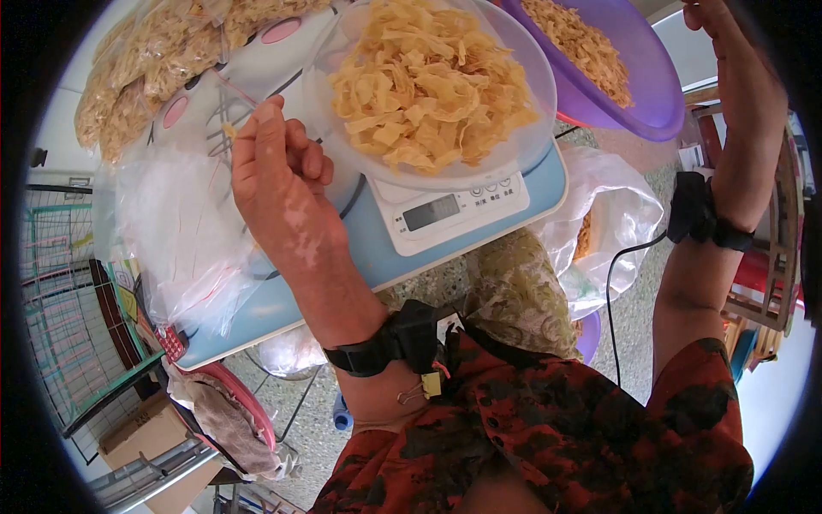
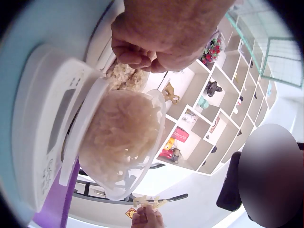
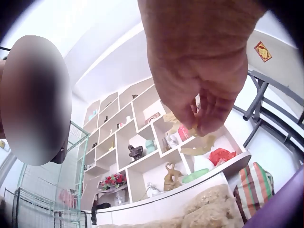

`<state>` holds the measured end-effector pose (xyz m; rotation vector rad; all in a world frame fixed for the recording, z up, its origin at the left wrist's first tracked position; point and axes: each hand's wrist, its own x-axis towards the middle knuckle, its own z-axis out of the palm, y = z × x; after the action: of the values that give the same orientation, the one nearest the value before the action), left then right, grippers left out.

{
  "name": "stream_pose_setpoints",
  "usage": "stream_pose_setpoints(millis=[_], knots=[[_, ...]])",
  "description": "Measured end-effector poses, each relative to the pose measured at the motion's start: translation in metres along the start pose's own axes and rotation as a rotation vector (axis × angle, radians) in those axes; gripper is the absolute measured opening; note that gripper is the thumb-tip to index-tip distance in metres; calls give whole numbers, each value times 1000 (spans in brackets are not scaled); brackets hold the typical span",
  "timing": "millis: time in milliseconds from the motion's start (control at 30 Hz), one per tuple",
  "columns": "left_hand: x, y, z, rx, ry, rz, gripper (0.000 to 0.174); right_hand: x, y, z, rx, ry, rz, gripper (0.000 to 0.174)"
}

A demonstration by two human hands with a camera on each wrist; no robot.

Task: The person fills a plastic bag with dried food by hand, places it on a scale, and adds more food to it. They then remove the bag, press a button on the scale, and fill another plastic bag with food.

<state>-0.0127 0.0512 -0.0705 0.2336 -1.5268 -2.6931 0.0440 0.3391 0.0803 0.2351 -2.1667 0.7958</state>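
My left hand (image 1: 287, 193) is raised beside the clear bowl (image 1: 541, 141), its fingers curled, with nothing clearly visible in their grip. In the left wrist view, that hand (image 2: 166, 38) is above and beside the bowl. Pale yellow strips (image 1: 437, 86) fill the bowl, which rests on a white scale (image 1: 458, 214). My right hand (image 3: 202, 80) pinches a few thin strips (image 3: 199, 146) between fingertips and thumb. At the head view's top right edge, only part of this hand (image 1: 711, 17) shows, raised beyond the purple basin (image 1: 655, 94).
Bags of dried strips (image 1: 150, 68) lie at the table's back left, with empty-looking clear bags (image 1: 188, 231) nearer. The blue table's edge (image 1: 342, 300) crosses below the scale. A white plastic bag (image 1: 612, 214) stands on the right. Shelves (image 3: 137, 142) line the wall.
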Motion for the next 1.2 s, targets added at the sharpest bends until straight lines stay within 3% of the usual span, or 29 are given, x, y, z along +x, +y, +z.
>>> stream_pose_setpoints(millis=[100,167,300,367,467,500,567,600,667,733,867,967,1067,1200], knots=[[0,0,0,-6,-4,5,21,-1,10,-12,-105,28,76,8],[-1,-1,1,4,2,13,21,-1,45,-26,-196,48,86,8],[0,0,0,18,-2,15,21,-8,68,-31,-423,12,374,15],[2,1,-1,42,10,7,22,-28,71,-21,-767,-71,184,21],[3,-1,-1,44,18,18,22,-27,75,-39,-545,-176,452,34],[3,0,1,55,34,19,22,-19,118,-82,-253,-141,653,35],[1,2,5,75,62,18,22,-25,119,-81,-52,-79,756,37],[2,0,5,67,50,28,23,-38,72,-35,-148,-59,666,37],[3,-3,3,50,29,51,23,-65,39,-5,-214,-64,509,31],[3,-5,3,51,24,39,22,-90,36,2,-153,-111,376,25],[1,-3,8,54,60,36,22,-129,24,45,111,-51,500,20],[1,0,11,91,102,29,23,-144,22,60,207,-107,698,17],[-1,2,11,107,93,27,24,-154,27,71,303,-109,780,16],[-3,5,16,102,113,-2,21,-160,30,80,199,-43,669,14]])
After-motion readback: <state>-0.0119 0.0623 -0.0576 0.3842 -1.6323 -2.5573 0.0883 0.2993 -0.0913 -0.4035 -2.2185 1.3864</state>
